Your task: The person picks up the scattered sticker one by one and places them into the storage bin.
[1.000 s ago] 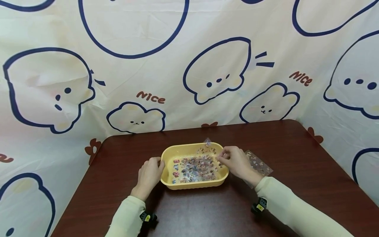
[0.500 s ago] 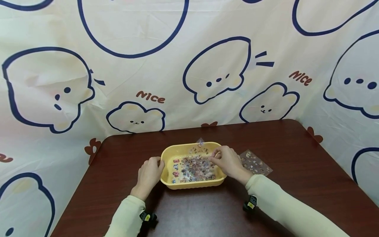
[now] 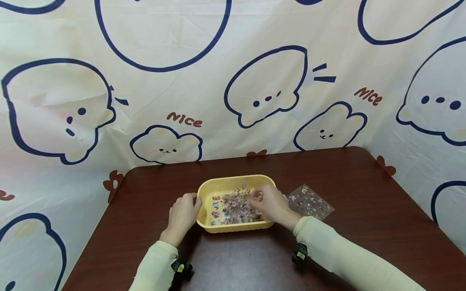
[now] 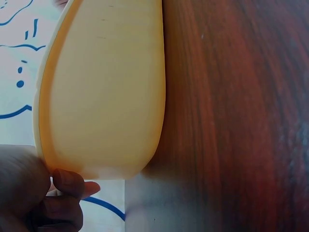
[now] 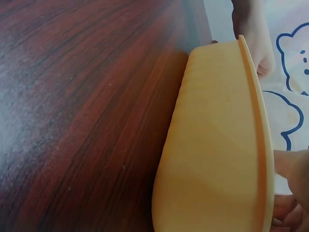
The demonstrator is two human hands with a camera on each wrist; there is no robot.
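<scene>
A yellow plastic basin [image 3: 236, 229] stands on the table, holding a jumble of clear sheets printed with small colourful sticker-like figures [image 3: 233, 212]. My left hand [image 3: 183, 212] grips its left rim, the thumb over the edge; in the left wrist view its curled fingers [image 4: 67, 183] show at the rim. Over the basin's right side, my right hand [image 3: 271, 204] pinches a clear sticker sheet [image 3: 244, 186], blurred by motion. In the right wrist view the basin's outer wall [image 5: 217, 135] hides most of that hand.
Another clear sticker sheet [image 3: 311, 202] lies on the dark wooden table [image 3: 247, 258], right of the basin. A patterned cloth backdrop [image 3: 218, 101] rises behind the table and at both sides. Each sleeve has a small black wrist device [image 3: 300, 254].
My right hand has moved left over the basin with the clear sticker sheet, uncovering more of the sheet on the table. My left hand stays on the rim.
</scene>
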